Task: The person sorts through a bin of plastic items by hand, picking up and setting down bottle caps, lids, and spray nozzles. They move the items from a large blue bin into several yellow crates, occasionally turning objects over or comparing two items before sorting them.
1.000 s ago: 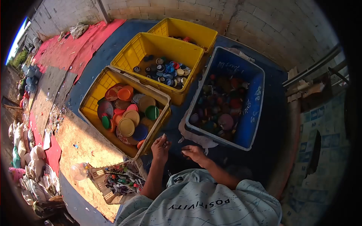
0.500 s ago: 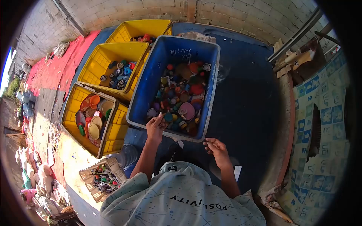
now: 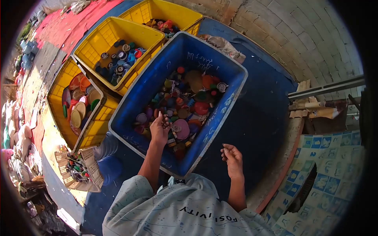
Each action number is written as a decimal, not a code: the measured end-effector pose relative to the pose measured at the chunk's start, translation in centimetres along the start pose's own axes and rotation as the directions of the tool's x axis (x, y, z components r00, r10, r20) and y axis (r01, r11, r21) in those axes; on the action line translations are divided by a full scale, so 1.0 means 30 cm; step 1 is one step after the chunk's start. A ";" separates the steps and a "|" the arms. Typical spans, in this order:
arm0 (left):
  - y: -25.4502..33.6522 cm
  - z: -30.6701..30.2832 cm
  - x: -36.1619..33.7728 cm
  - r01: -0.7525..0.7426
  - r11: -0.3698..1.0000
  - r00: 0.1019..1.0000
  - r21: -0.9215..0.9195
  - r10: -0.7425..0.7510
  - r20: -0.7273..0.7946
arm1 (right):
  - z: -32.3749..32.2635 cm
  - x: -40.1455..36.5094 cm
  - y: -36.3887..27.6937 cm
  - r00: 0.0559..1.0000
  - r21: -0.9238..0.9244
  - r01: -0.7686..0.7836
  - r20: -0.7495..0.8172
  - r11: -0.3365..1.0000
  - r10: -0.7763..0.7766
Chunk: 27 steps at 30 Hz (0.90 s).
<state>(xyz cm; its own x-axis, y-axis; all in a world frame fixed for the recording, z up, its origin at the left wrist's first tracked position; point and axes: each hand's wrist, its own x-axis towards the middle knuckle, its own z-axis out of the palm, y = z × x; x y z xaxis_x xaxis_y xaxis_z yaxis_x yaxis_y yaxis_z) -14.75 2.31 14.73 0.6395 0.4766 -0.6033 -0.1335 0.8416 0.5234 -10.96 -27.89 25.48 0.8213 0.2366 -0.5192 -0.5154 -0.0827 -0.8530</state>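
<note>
A large blue crate (image 3: 230, 118) stands in front of me, its floor covered with mixed plastic caps and lids. Over its near left part is my left hand (image 3: 159, 130), with thumb and fingers drawn together near the caps. Whatever small thing it may pinch cannot be made out. A round pink lid (image 3: 180, 129) lies just right of that hand, and a red lid (image 3: 201, 108) farther in. Outside the crate's right wall, my right hand (image 3: 233, 159) hovers above the dark floor covering with its fingers curled in. What they hold, if anything, is hidden.
Yellow crates stand to the left: one with flat lids (image 3: 78, 114), one with blue and dark caps (image 3: 125, 59), another behind with red caps (image 3: 167, 26). A beige basket (image 3: 88, 173) sits lower left near a clear bottle (image 3: 106, 146). A block wall (image 3: 291, 35) closes the back.
My view has turned, so the crates appear tilted. My left hand stays over the caps, now farther inside the rim. My right hand has shifted away from the crate's near corner, to its right.
</note>
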 end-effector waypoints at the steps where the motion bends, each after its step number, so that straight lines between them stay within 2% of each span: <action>1: -0.002 0.000 0.010 -0.012 0.999 0.999 -0.044 0.011 -0.030 | 0.002 0.054 -0.031 0.999 -0.058 -0.009 0.031 0.998 0.011; 4: -0.001 -0.021 0.017 -0.055 0.990 0.991 -0.131 0.037 -0.132 | 0.065 0.205 -0.156 0.972 -0.185 0.048 0.234 0.981 -0.004; 6: -0.012 -0.043 0.012 -0.074 0.979 0.984 -0.188 0.040 -0.176 | 0.135 0.304 -0.228 0.951 -0.353 0.141 0.309 0.925 -0.027; 9: -0.020 -0.046 -0.014 -0.122 0.960 0.976 -0.253 0.070 -0.207 | 0.236 0.448 -0.327 0.904 -0.594 0.332 0.423 0.733 -0.067; 13: -0.005 0.000 -0.079 -0.150 0.957 0.964 -0.249 0.085 -0.252 | 0.346 0.716 -0.344 0.819 -0.729 0.545 0.569 0.415 -0.074; 17: -0.012 0.018 -0.133 -0.237 0.935 0.936 -0.265 0.147 -0.319 | 0.417 1.093 -0.245 0.690 -0.688 0.723 0.723 0.056 -0.028; 20: -0.035 0.025 -0.158 -0.310 0.907 0.883 -0.286 0.162 -0.441 | 0.499 1.304 -0.211 0.721 -0.699 0.693 0.674 -0.179 0.160; 23: -0.093 0.038 -0.171 -0.417 0.859 0.788 -0.297 0.178 -0.590 | 0.548 1.525 -0.143 0.735 -0.621 0.678 0.586 -0.394 0.340; 26: -0.167 0.096 -0.194 -0.519 0.801 0.685 -0.299 0.181 -0.706 | 0.579 1.670 -0.094 0.583 -0.475 0.811 0.701 -0.341 0.410; 27: -0.200 0.120 -0.200 -0.541 0.781 0.658 -0.313 0.161 -0.736 | 0.572 1.698 -0.070 0.555 -0.423 0.828 0.712 -0.370 0.430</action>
<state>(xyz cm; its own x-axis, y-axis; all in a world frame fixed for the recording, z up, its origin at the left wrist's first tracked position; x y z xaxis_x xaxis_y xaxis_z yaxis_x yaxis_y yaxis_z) -15.06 -6.50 17.39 -0.1583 0.6357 -0.7555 -0.6872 0.4785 0.5466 27.75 0.94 1.74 0.0604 0.7851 -0.6165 0.9735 -0.1827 -0.1372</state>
